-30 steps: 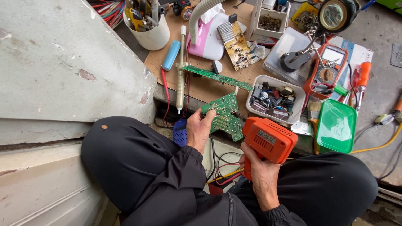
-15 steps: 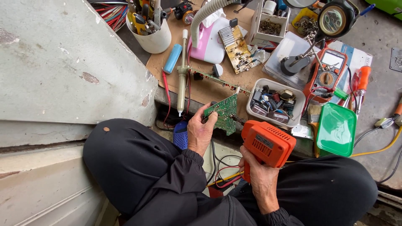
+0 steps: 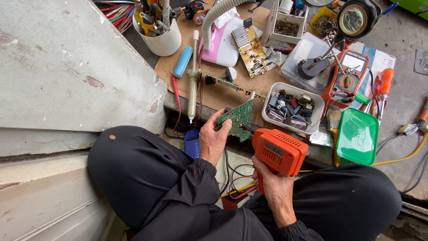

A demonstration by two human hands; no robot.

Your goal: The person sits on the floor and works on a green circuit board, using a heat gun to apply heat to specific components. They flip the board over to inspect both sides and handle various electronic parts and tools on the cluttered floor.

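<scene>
At the near edge of the brown cardboard-topped desk [image 3: 209, 96], just above the seated person's dark-trousered knees, the left hand [image 3: 213, 138] closes its fingers round the lower corner of a small green printed circuit board [image 3: 238, 117], holding it tilted up on edge. Just beside it, the right hand [image 3: 272, 187] wraps tight around the grip of a chunky orange plastic soldering gun [image 3: 280, 151], whose body sits close against the board's right side. Behind the board, along the desk's near edge, stands a white plastic tray of loose electronic parts [image 3: 290, 109], and to its right a green plastic lid [image 3: 356, 136]. A long cream desoldering pump [image 3: 193, 76] lies pointing toward the near edge at the left, with a blue cylindrical cell [image 3: 183, 61] beside it. Toward the far left corner stands a white cup of tools [image 3: 164, 40]; at the right side, an orange multimeter [image 3: 350, 76].
</scene>
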